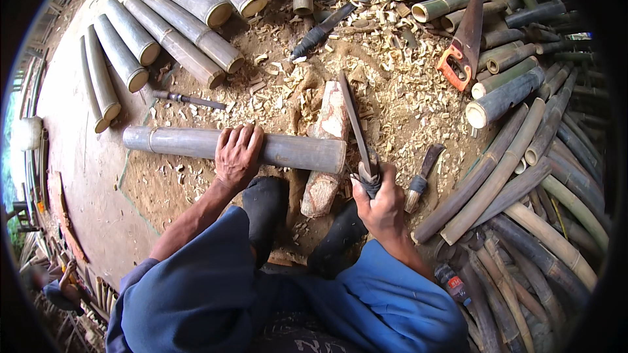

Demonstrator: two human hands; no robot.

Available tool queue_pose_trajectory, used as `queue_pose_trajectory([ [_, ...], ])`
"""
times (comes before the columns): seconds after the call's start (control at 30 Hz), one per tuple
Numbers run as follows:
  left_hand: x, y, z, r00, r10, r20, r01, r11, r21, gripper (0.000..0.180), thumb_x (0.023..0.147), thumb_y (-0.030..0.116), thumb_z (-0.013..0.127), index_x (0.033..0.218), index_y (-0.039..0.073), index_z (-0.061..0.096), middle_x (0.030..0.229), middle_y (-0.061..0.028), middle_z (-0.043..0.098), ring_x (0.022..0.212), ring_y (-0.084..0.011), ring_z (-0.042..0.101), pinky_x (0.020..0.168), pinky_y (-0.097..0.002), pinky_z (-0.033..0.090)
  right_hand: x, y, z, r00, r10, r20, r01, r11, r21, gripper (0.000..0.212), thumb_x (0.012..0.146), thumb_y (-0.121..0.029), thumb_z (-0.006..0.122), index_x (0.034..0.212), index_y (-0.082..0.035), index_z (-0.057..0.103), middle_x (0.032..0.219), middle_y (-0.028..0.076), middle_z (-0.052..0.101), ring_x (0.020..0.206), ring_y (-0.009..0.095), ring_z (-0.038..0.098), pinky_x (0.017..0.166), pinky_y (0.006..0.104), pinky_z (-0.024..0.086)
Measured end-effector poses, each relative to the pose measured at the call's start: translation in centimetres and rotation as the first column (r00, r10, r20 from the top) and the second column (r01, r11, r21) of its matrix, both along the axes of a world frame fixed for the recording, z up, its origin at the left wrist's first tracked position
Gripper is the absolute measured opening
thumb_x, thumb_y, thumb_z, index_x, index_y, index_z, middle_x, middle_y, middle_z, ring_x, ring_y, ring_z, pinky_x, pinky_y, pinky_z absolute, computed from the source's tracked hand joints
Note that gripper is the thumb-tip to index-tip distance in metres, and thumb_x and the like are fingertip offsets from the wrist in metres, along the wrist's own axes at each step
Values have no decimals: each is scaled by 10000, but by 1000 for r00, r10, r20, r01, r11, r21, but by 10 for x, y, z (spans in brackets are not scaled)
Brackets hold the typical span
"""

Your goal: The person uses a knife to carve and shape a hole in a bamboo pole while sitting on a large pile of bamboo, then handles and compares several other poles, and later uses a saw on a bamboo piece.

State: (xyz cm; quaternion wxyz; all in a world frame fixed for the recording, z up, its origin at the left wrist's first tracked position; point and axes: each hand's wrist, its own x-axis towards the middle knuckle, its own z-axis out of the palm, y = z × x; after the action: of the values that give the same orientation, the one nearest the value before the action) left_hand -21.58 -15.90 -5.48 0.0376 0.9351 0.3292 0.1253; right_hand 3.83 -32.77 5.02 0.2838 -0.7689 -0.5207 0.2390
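Observation:
My left hand (237, 155) is wrapped over the top of a grey-brown bamboo tube (297, 151). The tube lies crosswise, its right part resting on a rough wooden block (329, 114) on the ground. In my right hand (383, 202) is a machete (356, 124), gripped by its dark wrapped handle. The blade points up and away, just right of the tube's right end and apart from it. Past my right hand lies a short knife (425, 173) with a pale-and-dark handle. My feet stand either side of the block's near end.
Cut bamboo tubes (176, 42) lie at the far left, and more bamboo (504, 176) is piled on the right. A handsaw (463, 52), a dark-handled blade (322, 31) and a narrow chisel-like tool (190, 99) lie among wood chips. A bottle (453, 282) is near my right knee. Another person (62, 287) is at lower left.

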Motion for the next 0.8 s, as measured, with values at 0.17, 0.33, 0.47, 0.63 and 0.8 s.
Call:
queue_pose_trajectory([
  [0.17, 16, 10, 21, 999, -34, -33, 30, 995, -96, 492, 770, 157, 681, 1232, 51, 550, 1128, -146, 607, 1111, -318, 582, 992, -470, 427, 28, -12, -47, 996, 24, 88, 11, 924, -382, 353, 965, -242, 643, 1140, -3, 450, 799, 276, 665, 715, 463, 674, 621, 519, 527],
  [0.33, 17, 36, 43, 943, -193, -270, 89, 931, -354, 602, 611, 236, 836, 1102, 62, 533, 1056, -137, 599, 1066, -306, 582, 976, -446, 422, 3, -3, 6, 998, -57, -31, 51, 983, -174, 328, 952, -234, 679, 1117, -13, 501, 804, 239, 667, 686, 429, 675, 583, 488, 513],
  [0.47, 27, 34, 41, 953, -136, -270, -6, 885, -466, 542, 600, 204, 829, 1053, 73, 563, 1023, -127, 614, 1060, -311, 603, 974, -449, 435, 0, -9, 8, 999, -32, -7, 33, 982, 188, 288, 942, -196, 701, 1095, -12, 541, 761, 191, 661, 615, 348, 677, 518, 419, 520],
  [0.63, 27, 28, 36, 966, -94, -241, -22, 898, -440, 487, 618, 189, 810, 1030, 81, 573, 971, -116, 626, 997, -310, 627, 937, -446, 454, 19, -13, -45, 992, 37, 120, 16, 909, -417, 302, 971, -165, 627, 1112, 1, 418, 775, 238, 665, 664, 394, 693, 556, 444, 552],
  [0.8, 15, 18, 27, 979, -54, -197, -27, 923, -383, 487, 626, 166, 806, 1047, 84, 574, 1010, -116, 615, 1019, -320, 615, 948, -451, 445, 1, -5, 2, 1000, -1, -10, -1, 981, -193, 295, 968, -185, 638, 1108, 4, 460, 764, 235, 653, 697, 431, 685, 591, 482, 544],
])
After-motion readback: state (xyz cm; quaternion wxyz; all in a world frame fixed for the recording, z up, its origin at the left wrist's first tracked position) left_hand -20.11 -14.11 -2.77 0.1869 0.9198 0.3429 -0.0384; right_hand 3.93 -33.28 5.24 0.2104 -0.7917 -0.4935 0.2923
